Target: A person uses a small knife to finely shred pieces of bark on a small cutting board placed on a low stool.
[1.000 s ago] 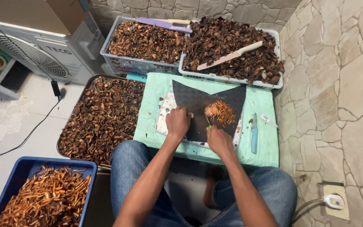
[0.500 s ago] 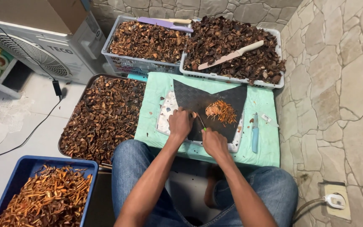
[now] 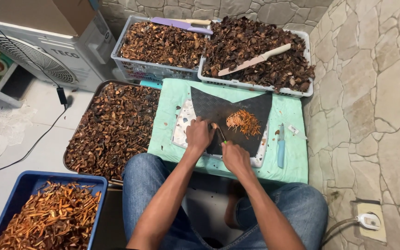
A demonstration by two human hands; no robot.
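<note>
My left hand [image 3: 199, 134] presses down on a small brown piece on the black mat [image 3: 251, 105] that lies over a white cutting board [image 3: 182, 131]. My right hand [image 3: 235, 157] grips a small knife [image 3: 221, 134] with a green handle, its blade against the piece under my left fingers. A pile of orange cut strips [image 3: 243, 121] lies on the mat just right of the blade. The board rests on a mint green cloth [image 3: 292, 153] above my knees.
A blue-handled knife [image 3: 280, 146] lies on the cloth at right. Two grey baskets [image 3: 150, 69] of brown pieces stand behind, with a beige knife [image 3: 255, 59] and a purple knife [image 3: 181, 24]. A dark tray [image 3: 112, 127] of pieces is left; a blue bin [image 3: 24, 185] of orange strips lower left.
Both hands have drawn slightly closer together at the mat's near edge; the right hand with the knife has shifted a little left toward the left hand.
</note>
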